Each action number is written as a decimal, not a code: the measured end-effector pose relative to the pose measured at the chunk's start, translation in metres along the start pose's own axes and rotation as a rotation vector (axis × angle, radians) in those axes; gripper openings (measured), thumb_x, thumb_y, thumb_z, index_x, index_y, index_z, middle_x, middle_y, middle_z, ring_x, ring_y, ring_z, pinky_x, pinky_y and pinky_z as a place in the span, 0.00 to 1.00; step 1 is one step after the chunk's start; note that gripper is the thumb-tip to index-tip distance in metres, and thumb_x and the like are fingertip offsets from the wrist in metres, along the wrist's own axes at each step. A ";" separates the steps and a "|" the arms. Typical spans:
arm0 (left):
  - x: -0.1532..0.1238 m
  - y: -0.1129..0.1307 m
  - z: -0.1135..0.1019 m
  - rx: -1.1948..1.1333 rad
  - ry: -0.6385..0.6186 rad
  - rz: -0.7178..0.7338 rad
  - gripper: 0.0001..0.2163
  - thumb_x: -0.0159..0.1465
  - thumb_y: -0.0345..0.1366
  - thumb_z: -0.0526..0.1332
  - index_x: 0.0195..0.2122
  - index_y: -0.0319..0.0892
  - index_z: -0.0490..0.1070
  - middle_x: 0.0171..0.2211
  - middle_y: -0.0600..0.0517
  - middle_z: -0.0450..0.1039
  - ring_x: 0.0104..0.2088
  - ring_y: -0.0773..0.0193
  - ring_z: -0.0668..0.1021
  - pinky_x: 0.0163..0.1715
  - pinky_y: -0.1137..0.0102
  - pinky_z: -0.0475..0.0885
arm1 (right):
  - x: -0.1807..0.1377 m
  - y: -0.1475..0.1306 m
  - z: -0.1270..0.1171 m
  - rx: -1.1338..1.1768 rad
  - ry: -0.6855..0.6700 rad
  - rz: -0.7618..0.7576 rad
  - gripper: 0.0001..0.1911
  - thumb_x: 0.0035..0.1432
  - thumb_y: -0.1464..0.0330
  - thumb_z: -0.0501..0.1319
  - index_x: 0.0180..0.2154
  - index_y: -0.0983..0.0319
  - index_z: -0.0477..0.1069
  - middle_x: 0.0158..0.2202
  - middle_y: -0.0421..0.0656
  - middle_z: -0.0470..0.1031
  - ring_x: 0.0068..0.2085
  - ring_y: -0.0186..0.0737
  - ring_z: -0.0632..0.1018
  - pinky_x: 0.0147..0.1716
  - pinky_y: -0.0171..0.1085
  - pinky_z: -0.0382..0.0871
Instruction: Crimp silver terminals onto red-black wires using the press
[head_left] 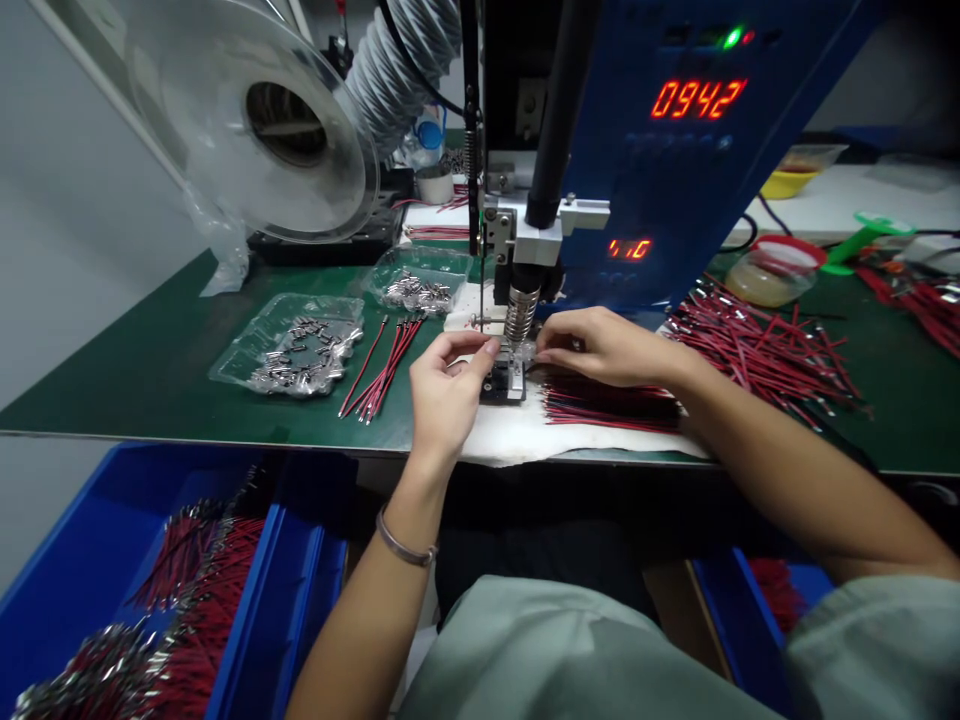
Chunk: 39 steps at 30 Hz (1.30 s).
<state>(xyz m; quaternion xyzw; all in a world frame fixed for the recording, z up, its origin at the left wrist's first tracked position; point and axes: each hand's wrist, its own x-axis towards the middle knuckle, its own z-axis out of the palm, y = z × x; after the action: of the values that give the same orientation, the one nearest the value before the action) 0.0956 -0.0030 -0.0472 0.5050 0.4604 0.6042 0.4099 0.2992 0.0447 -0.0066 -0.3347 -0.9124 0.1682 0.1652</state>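
Note:
My left hand (448,390) is closed in a pinch at the left side of a small metal fixture (514,380); what its fingertips hold is too small to make out. From the other side, my right hand (589,345) pinches close to the fixture, its thumb and finger pressed together on something I cannot make out. A spring-wrapped machine head (521,315) stands upright directly above the fixture. Below my right hand, a row of red and black wires (607,405) lies on a white cloth (499,440). Several red wires with metal ends (390,370) lie left of my left hand.
Two clear trays (225,365) (382,270) hold small metal parts. A blue machine (645,190) with red digits rises behind. Loose red wires (757,350) are heaped at right. A clear reel (202,120) hangs at left. Blue bins (277,590) with wires sit below the table edge.

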 end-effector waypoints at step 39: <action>-0.010 -0.006 0.005 0.066 0.063 0.008 0.10 0.54 0.37 0.67 0.36 0.39 0.78 0.33 0.48 0.78 0.29 0.67 0.75 0.29 0.74 0.69 | -0.003 -0.016 0.020 0.183 0.317 0.019 0.08 0.57 0.67 0.62 0.34 0.64 0.77 0.30 0.40 0.79 0.27 0.30 0.75 0.28 0.30 0.64</action>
<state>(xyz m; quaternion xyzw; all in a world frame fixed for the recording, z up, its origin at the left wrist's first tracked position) 0.1025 -0.0104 -0.0546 0.5009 0.4908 0.6059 0.3757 0.2842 0.0274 -0.0178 -0.3492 -0.8526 0.1975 0.3350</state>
